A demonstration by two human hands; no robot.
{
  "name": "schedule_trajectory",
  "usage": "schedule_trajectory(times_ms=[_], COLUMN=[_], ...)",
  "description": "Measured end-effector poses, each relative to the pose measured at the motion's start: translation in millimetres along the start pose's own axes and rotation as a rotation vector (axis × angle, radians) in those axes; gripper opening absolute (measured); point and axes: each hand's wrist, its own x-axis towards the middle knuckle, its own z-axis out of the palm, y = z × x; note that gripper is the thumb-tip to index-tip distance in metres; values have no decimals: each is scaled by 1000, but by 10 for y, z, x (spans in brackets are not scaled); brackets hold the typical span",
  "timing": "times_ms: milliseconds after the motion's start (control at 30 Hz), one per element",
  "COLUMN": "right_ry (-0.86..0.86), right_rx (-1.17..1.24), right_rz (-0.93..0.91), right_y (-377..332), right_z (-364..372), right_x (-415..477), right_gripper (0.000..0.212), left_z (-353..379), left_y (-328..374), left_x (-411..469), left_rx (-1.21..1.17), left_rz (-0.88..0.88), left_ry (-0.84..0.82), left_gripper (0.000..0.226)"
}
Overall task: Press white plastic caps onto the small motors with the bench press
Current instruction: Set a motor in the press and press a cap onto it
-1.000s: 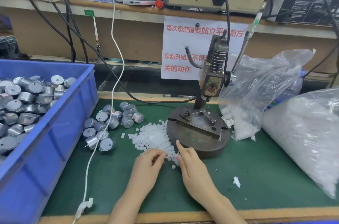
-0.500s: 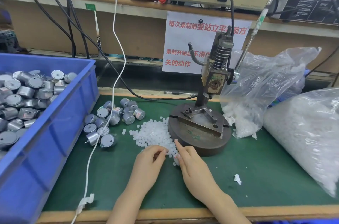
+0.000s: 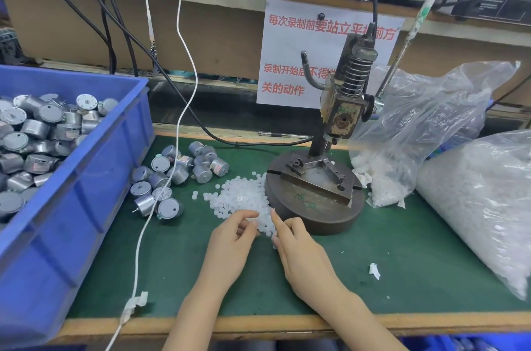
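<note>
A pile of small white plastic caps (image 3: 240,196) lies on the green mat, left of the bench press base (image 3: 313,207). The press head (image 3: 343,113) with its spring stands raised over the bare fixture. My left hand (image 3: 230,244) is at the pile's near edge, thumb and curled fingers pinching among the caps. Close beside it, my right hand (image 3: 300,253) touches the pile with a straight index finger. Several loose silver motors (image 3: 175,175) sit on the mat to the left.
A blue bin (image 3: 86,186) full of motors fills the left side. Two clear bags of white caps (image 3: 474,207) lie to the right of the press. A white cable (image 3: 161,201) runs across the loose motors to the front edge. A paper scrap (image 3: 374,270) lies on the mat.
Both hands stay at the near edge of the cap pile, with only small finger movements. My head has tilted down slightly, so the scene sits higher in view.
</note>
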Motion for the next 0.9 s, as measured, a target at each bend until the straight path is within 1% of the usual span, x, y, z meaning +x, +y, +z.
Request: schedule_trajectory(times_ms=[167,267,333,400,433,500,533,633,733,800,900], right_ry=[3,33,112,175,171,90,77,0,13,27,94], right_rx=[5,-7,-78,-130,-121,-23,8,232,500,627,781], right_rz=[-51,-106,-149,-128,-103,-27,3,73,165,216,222], right_y=[-50,-104,-144,-146,-136,-116,-91,0,-5,-3,-15], right_z=[-52,-89,-109,-80,-75,-76,-73,-37,-143,-168,-194], right_x=[-5,-3,-2,-14,-22,-23,-20,-15,-2,-12,-30], right_gripper=[50,46,44,44,48,56,57,54,47,42,31], left_z=[-36,-62,-59,-60,-59,-53,-50,-43,-32,-26,-10], left_y=[11,11,8,4,6,-1,-6,1,3,3,19], left_x=[15,17,17,6,2,1,-1,-5,-23,-33,-49], left_rx=[-99,-116,-121,-130,-133,-120,-113,-100,-51,-1,92], left_rz=[-1,1,0,-3,-8,-12,-10,-7,-8,5,62], left_ry=[1,2,-3,1,2,1,3,2,-15,-25,-69], left_gripper=[26,27,28,26,26,27,28,28,28,27,22])
